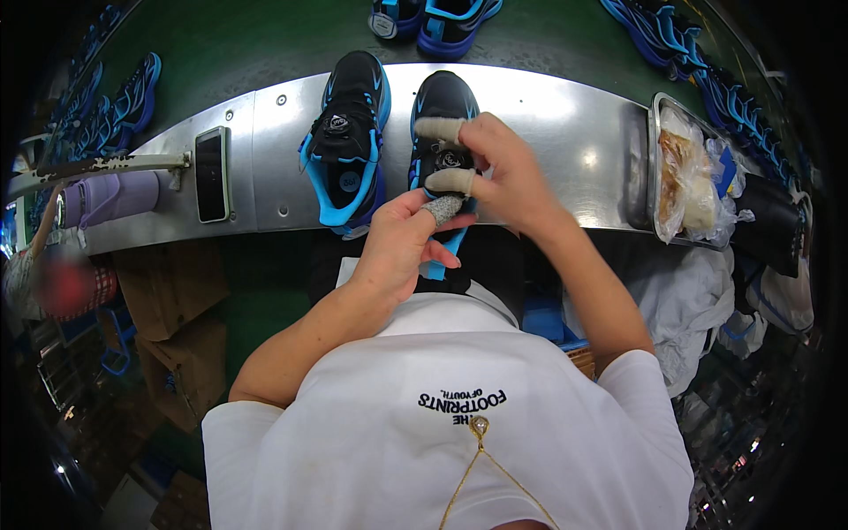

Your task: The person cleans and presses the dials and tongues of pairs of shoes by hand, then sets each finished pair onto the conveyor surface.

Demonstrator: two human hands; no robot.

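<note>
A black and blue sneaker [446,102] with a round dial on its tongue rests on the metal ledge, toe pointing away from me. My right hand [512,177], with beige covers on the thumb and a finger, grips the sneaker around the dial. At its heel end, my left hand [397,243] pinches the collar; a grey cover wraps one digit, and the exact hold is partly hidden. Just to the left stands a matching sneaker [349,141], untouched, with its dial and blue lining showing.
On the metal ledge [548,132] a phone [212,175] lies at left, near a purple bottle [115,196]. A metal tray [655,159] holding plastic-wrapped items sits at right. More sneakers [450,22] stand on the green surface [247,53] beyond.
</note>
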